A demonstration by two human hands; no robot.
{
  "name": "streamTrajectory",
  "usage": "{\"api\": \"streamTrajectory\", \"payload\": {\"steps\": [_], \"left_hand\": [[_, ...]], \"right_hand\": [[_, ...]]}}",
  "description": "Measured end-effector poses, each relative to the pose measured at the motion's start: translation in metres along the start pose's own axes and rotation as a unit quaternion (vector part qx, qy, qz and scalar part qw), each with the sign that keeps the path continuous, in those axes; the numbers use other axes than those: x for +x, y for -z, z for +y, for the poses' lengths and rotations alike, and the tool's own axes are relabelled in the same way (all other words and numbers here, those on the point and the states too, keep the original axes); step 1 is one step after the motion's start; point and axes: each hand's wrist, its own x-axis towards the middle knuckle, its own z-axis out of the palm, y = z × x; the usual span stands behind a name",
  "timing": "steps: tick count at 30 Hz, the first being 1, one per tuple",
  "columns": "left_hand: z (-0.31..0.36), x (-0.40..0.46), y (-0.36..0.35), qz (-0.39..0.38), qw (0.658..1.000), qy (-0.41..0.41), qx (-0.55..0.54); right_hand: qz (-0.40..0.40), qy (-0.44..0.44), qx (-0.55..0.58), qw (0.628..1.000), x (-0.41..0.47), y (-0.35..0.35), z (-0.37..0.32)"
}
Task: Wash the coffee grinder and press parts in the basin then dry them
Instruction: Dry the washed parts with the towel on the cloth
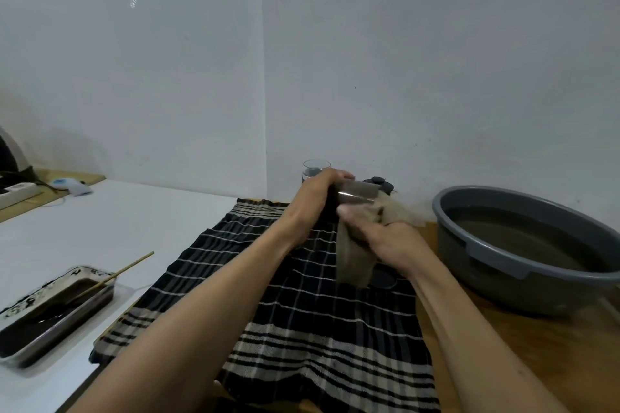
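glass (316,168) half hidden by left hand (318,193) | basin (523,251) cut off right

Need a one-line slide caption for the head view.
Left hand grips a grinder part while right hand dries it with a cloth.

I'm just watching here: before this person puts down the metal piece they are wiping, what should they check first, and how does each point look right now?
1. Left hand has a firm hold on the metal cylinder: ok, its fingers wrap round it.
2. Right hand holds the beige cloth against the cylinder: ok.
3. Cylinder fully dry: cannot tell, the picture is too blurred for that.
4. Free spot on the checked towel for setting it down: ok, bare towel lies under the arms.
5. Grey basin of murky water out of the way: ok, it stands off to the right.
6. Dark round part on the towel not in the landing spot: cannot tell, the cloth partly hides it.
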Motion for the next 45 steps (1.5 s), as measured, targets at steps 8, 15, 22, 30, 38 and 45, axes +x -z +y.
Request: {"api": "streamTrajectory", "payload": {"steps": [8, 15, 22, 30, 38, 45], "left_hand": [[-0.019, -0.013, -0.009, 0.134, 0.952, -0.273, 0.047], [0.003, 0.013, 0.005, 0.040, 0.975, 0.189, -0.109], [-0.034, -0.015, -0.011, 0.149, 0.968, -0.204, 0.000], [-0.035, -0.013, -0.022, 0.090, 0.966, 0.163, -0.177], [-0.035, 0.005, 0.021, 0.089, 0.951, 0.045, -0.293], [-0.029, 0.012, 0.032, 0.111, 0.950, 0.039, -0.289]], "right_hand": [[-0.057, -0.062, 0.327, 0.941, 0.004, -0.007, 0.010], [-0.007, 0.082, -0.270, 0.959, 0.008, -0.003, 0.003], [-0.009, -0.075, 0.342, 0.937, 0.009, -0.011, -0.002], [-0.001, -0.083, 0.015, 0.996, 0.021, -0.013, 0.026], [-0.077, -0.035, 0.053, 0.995, -0.015, 0.019, -0.003], [0.035, -0.093, -0.204, 0.974, -0.006, 0.043, -0.025]]}}
